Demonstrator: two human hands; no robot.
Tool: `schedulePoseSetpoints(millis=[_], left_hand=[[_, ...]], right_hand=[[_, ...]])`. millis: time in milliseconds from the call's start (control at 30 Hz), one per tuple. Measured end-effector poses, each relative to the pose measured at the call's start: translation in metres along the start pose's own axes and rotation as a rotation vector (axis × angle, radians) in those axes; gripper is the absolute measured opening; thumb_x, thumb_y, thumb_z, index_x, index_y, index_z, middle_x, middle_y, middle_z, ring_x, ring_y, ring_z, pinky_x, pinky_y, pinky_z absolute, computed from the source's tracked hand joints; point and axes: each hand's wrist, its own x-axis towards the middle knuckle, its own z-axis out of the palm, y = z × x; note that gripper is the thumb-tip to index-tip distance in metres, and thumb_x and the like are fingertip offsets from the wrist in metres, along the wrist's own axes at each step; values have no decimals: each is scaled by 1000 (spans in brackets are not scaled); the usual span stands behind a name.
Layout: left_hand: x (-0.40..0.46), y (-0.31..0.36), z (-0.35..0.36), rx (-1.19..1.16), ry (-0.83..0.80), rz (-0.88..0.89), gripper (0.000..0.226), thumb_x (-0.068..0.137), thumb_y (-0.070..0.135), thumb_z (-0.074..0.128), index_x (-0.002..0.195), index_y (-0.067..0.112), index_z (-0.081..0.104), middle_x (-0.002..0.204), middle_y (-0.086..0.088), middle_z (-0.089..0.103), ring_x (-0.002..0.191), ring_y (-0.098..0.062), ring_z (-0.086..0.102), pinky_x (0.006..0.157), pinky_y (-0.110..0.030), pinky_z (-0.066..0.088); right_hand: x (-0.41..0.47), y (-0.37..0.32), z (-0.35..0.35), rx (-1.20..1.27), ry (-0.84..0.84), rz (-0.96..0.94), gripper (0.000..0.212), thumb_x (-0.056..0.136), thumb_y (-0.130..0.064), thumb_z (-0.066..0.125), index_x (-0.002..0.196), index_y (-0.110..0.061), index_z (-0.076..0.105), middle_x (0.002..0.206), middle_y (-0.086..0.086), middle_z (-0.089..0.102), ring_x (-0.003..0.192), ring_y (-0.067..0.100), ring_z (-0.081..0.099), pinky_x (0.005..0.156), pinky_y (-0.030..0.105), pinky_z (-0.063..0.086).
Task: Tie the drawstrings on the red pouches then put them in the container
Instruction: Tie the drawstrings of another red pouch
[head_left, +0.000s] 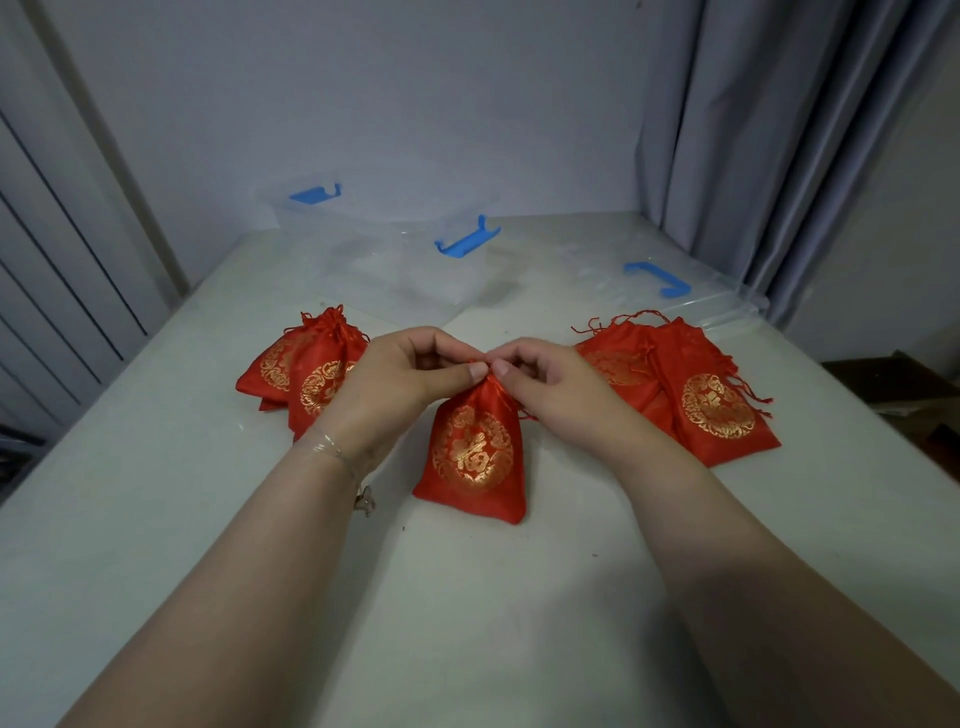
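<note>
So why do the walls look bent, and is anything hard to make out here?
Head view: the wide-angle lens bows the curtain and table edges; light is soft and dim, with faint shadows under the hands; the clear container nearly vanishes against the table, only its blue clips stand out; the middle pouch is sharp.

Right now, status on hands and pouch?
Both hands pinching the middle pouch at its neck. Container open behind, nothing blocking. Other pouches waiting.
</note>
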Motion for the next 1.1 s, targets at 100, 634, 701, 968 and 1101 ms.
schedulePoseSetpoints(millis=[100,634,701,968,1101], left_hand=[[0,0,0,-3,19,-13,8,79,0,70,86,2,66,74,-7,61,55,-2,60,47,-11,43],[3,-7,3,111,92,-19,5,81,2,69,86,3,69,83,-8,65,59,-3,62,48,-16,48],[4,-9,5,133,104,-23,4,81,1,69,85,1,68,83,-8,65,58,-4,61,50,-18,50],[7,-17,1,211,100,-31,9,83,3,67,89,9,71,82,-7,63,62,-12,60,58,-26,51],[8,-18,1,233,61,-34,16,85,0,64,98,5,72,85,-13,69,70,-14,64,65,-20,55]], right_hand=[[1,2,0,0,48,40,10,93,-14,57,83,-14,60,64,-5,58,54,-1,51,56,17,42],[-1,3,3,-434,144,-120,8,92,-25,56,89,-18,58,81,-5,65,77,13,60,72,38,49],[-1,4,3,-493,149,-107,10,92,-28,56,89,-18,59,82,-3,66,76,14,60,71,39,49],[-2,1,7,-504,145,-106,10,92,-25,54,90,-16,58,85,-2,66,81,17,60,73,39,48],[-2,1,7,-570,124,-208,7,93,-20,53,90,-15,58,87,0,61,84,17,55,74,40,46]])
